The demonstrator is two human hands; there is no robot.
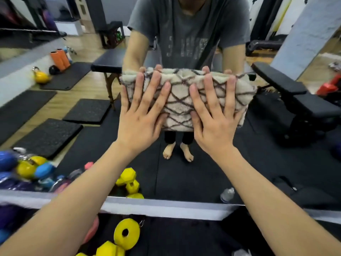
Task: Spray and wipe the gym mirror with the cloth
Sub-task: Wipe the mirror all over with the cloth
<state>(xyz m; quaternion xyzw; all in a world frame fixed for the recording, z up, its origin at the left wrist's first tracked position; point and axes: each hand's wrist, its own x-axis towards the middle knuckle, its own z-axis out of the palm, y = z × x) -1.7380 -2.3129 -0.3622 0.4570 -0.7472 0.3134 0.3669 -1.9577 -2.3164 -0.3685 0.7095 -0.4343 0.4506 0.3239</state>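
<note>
**Both hands flat on cloth, wiping mirror – no spray bottle ID'd**

Left hand (142, 115) is spread wide, fingers straight, palm pressed onto the cloth (181, 100); nothing is gripped, it pins by pressure only. Right hand (215, 117) does the same on the other half, fingers splayed, thumb at the cloth's lower edge.

Placement, w/ probable reasons:
- Cloth is folded to a thick pad and held flat against the mirror (203, 178), approx. chest height in the reflection. Judged: folding gives a firm face; open palms spread the load so the whole pad meets the glass.
- Hands sit side by side, near but apart. Judged: 2-hand wipe stroke under way, direction not determinable.
- Reflected fingertips show along the cloth's top edge, which confirms contact w/ the glass.
- Mirror frame (166, 207) runs low across the view; weights lie on the floor in front of it.

Count:
- Hands: 2, both on cloth.
- Cloths: 1, cream w/ dark crossing lines.
- Yellow weights (127, 232) this side of frame: at least 2; more seen only as reflections, so not totalled.
- Bench (287, 89): 1, reflection only.
- Clear bottle (227, 194) near the frame: 1; too blurred to say if it is the sprayer.

Assessment: spray step can't be verified; no wet film visible on the glass. Wipe step in hand.
</note>
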